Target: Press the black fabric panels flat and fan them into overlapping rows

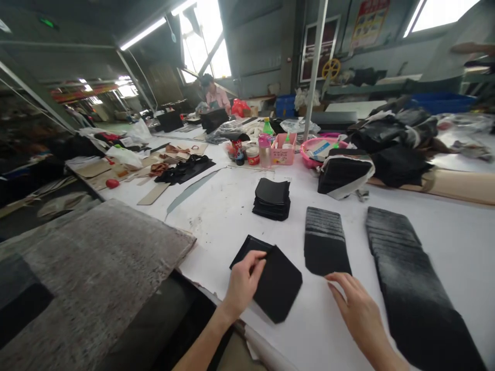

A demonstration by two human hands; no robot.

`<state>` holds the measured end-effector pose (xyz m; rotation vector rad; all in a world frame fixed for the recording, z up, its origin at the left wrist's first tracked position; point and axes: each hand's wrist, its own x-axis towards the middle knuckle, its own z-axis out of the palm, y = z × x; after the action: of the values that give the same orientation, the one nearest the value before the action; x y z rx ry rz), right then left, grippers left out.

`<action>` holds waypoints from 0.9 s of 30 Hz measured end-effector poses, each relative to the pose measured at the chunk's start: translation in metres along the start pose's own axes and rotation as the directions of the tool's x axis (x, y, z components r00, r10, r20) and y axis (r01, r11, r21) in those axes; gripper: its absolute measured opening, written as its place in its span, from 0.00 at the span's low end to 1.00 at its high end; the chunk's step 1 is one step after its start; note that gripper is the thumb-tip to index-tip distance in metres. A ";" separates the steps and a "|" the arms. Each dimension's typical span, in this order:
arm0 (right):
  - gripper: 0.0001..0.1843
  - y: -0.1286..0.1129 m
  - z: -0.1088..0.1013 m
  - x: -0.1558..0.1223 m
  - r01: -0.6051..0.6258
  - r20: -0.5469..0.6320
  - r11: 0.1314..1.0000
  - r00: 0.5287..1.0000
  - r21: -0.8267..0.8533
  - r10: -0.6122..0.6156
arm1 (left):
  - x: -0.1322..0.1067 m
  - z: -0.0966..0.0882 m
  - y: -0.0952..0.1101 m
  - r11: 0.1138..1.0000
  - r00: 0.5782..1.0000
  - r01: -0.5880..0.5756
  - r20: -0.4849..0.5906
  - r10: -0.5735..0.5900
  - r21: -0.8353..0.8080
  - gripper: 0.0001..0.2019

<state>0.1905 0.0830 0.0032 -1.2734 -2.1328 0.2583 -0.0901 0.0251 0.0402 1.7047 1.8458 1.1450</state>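
My left hand pinches the top corner of a black flat panel with cut corners, held tilted above the white table. Partly behind that hand lies another black piece. My right hand is at the lower edge of an overlapping row of black pieces. Its thumb and forefinger are slightly apart at that edge, and I see nothing between them. Farther right runs a longer overlapping row of black pieces, with greyish edges showing. A neat stack of black pieces stands beyond my left hand.
A grey speckled board lies at left, beside the table edge. Farther back are a pink basket, a clear bottle, a pink basin and a wrapped black bundle. A metal pole rises there. A person works at the far end.
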 end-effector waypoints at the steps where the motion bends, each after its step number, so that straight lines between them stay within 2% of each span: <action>1: 0.17 0.001 0.004 0.003 0.048 -0.018 0.997 0.999 -0.063 -0.050 | 0.005 -0.004 -0.010 0.998 0.996 -0.004 -0.090 0.010 0.067 0.12; 3: 0.16 0.001 0.012 0.008 0.117 -0.030 0.978 0.992 -0.173 -0.124 | 0.011 -0.007 -0.028 0.958 0.969 -0.038 -0.224 0.105 0.284 0.11; 4: 0.15 0.002 0.015 0.010 0.137 -0.023 0.968 0.989 -0.211 -0.145 | 0.012 -0.007 -0.035 0.910 0.955 -0.063 -0.240 0.174 0.409 0.11; 6: 0.13 0.003 0.020 0.013 0.165 0.003 0.954 0.985 -0.250 -0.170 | 0.011 -0.005 -0.047 0.799 0.935 -0.082 -0.231 0.268 0.595 0.11; 9: 0.12 0.006 0.023 0.012 0.212 0.021 0.935 0.976 -0.283 -0.215 | 0.005 -0.003 -0.053 0.704 0.924 -0.137 -0.167 0.345 0.696 0.11; 12: 0.10 0.008 0.025 0.011 0.238 -0.001 0.921 0.968 -0.309 -0.251 | 0.002 0.000 -0.047 0.683 0.899 -0.195 -0.150 0.411 0.704 0.09; 14: 0.09 0.008 0.026 0.011 0.202 -0.025 0.928 0.975 -0.313 -0.220 | 0.002 0.007 -0.037 0.694 0.877 -0.227 -0.167 0.451 0.683 0.09; 16: 0.09 0.007 0.026 0.011 0.148 -0.054 0.943 0.984 -0.297 -0.171 | 0.001 0.021 -0.021 0.721 0.860 -0.310 -0.140 0.491 0.620 0.09; 19: 0.04 0.005 0.026 0.010 0.127 -0.062 0.961 0.987 -0.247 -0.146 | -0.003 0.049 0.008 0.754 0.855 -0.476 0.037 0.518 0.452 0.10; 22: 0.06 0.003 0.026 0.008 0.142 -0.035 0.954 0.987 -0.262 -0.157 | -0.008 0.074 0.033 0.787 0.852 -0.524 0.198 0.485 0.327 0.11; 24: 0.07 0.003 0.026 0.006 0.160 -0.008 0.939 0.985 -0.306 -0.170 | -0.009 0.085 0.041 0.806 0.855 -0.516 0.234 0.464 0.288 0.11; 27: 0.08 0.002 0.028 0.005 0.164 0.009 0.932 0.985 -0.324 -0.170 | -0.009 0.093 0.044 0.821 0.856 -0.508 0.257 0.448 0.262 0.11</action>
<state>0.1736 0.0925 -0.0172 -1.2524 -2.3176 -0.1850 0.0083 0.0422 0.0163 2.4802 1.5926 0.8331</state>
